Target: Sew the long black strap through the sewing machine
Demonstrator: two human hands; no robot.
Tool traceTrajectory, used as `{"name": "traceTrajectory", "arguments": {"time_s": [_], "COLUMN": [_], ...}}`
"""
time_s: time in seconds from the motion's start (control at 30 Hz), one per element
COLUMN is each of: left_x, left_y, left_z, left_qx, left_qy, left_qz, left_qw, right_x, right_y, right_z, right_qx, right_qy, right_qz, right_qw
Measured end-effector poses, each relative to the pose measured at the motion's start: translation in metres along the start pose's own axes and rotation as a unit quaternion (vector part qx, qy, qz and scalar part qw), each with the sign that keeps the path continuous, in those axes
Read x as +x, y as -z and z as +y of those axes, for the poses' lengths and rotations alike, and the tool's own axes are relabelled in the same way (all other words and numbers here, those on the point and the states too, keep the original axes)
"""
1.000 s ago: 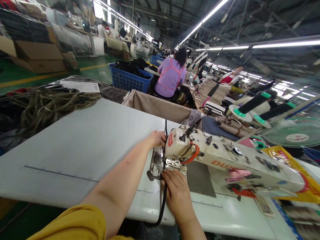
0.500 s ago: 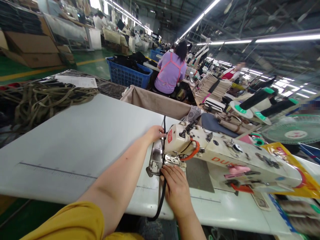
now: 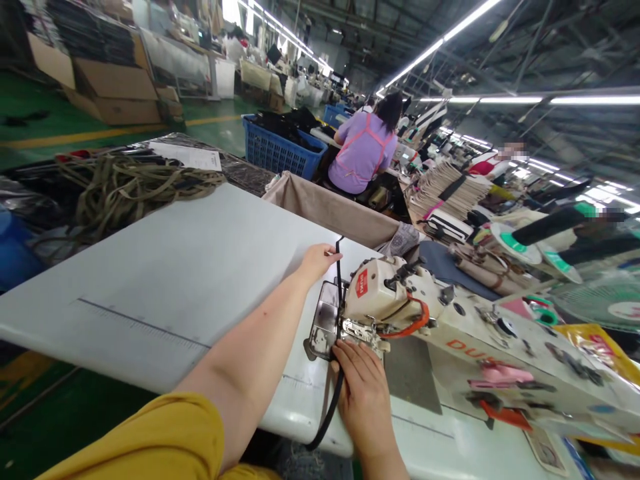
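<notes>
A cream sewing machine [image 3: 400, 300] stands on the white table [image 3: 175, 267]. A black strap [image 3: 339, 273] runs under its presser foot and hangs off the near table edge. My left hand [image 3: 317, 259] pinches the strap behind the machine head, fingers closed on it. My right hand [image 3: 363, 387] lies flat on the strap just in front of the presser foot, fingers stretched out and pressing down.
A heap of olive webbing [image 3: 125, 190] lies at the table's far left by a paper sheet [image 3: 187, 157]. A beige cloth bin [image 3: 335, 210] sits behind the table. A person in purple [image 3: 363, 150] sits beyond, near a blue basket [image 3: 280, 150]. Thread cones [image 3: 545, 230] and a fan [image 3: 600, 300] stand at right.
My left hand has moved farther back from the machine head, drawing the strap out behind it. My right hand stays at the presser foot. The view has shifted slightly.
</notes>
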State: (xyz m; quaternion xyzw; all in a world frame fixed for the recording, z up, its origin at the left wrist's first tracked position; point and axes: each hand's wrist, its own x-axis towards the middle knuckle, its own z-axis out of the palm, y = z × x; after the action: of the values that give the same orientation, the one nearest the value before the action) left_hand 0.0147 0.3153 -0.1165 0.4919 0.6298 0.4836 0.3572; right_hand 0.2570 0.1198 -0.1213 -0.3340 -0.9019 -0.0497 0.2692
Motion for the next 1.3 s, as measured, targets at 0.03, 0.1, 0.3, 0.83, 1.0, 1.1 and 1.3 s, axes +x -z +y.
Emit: {"name": "traceTrajectory", "arguments": {"time_s": [0.03,0.1,0.3,0.83,1.0,1.1,1.3], "left_x": [0.001,0.002,0.006,0.017,0.018,0.018,0.02], "left_y": [0.001,0.002,0.01,0.029,0.037,0.042,0.051], "left_z": [0.0,-0.001,0.003,0.005,0.006,0.008,0.008], "left_qx": [-0.022,-0.074,-0.238,-0.398,-0.408,-0.403,-0.409], "left_qy": [0.009,0.021,0.046,-0.017,-0.052,-0.068,-0.094], "left_qz": [0.008,0.023,0.045,0.107,0.138,0.157,0.194], "left_qw": [1.0,0.997,0.969,0.911,0.901,0.899,0.887], "right_x": [0.0,0.001,0.001,0.001,0.002,0.002,0.002], "right_y": [0.0,0.0,0.001,0.0,0.0,0.0,-0.001], "right_z": [0.0,0.0,-0.001,-0.001,-0.001,0.0,0.001], "right_qx": [0.0,0.0,-0.002,-0.003,-0.009,-0.011,-0.011], "right_qy": [0.001,0.001,0.001,-0.002,0.005,0.008,0.007], "right_qz": [0.001,0.0,-0.003,-0.005,0.0,0.001,0.001], "right_qw": [1.0,1.0,1.0,1.0,1.0,1.0,1.0]}}
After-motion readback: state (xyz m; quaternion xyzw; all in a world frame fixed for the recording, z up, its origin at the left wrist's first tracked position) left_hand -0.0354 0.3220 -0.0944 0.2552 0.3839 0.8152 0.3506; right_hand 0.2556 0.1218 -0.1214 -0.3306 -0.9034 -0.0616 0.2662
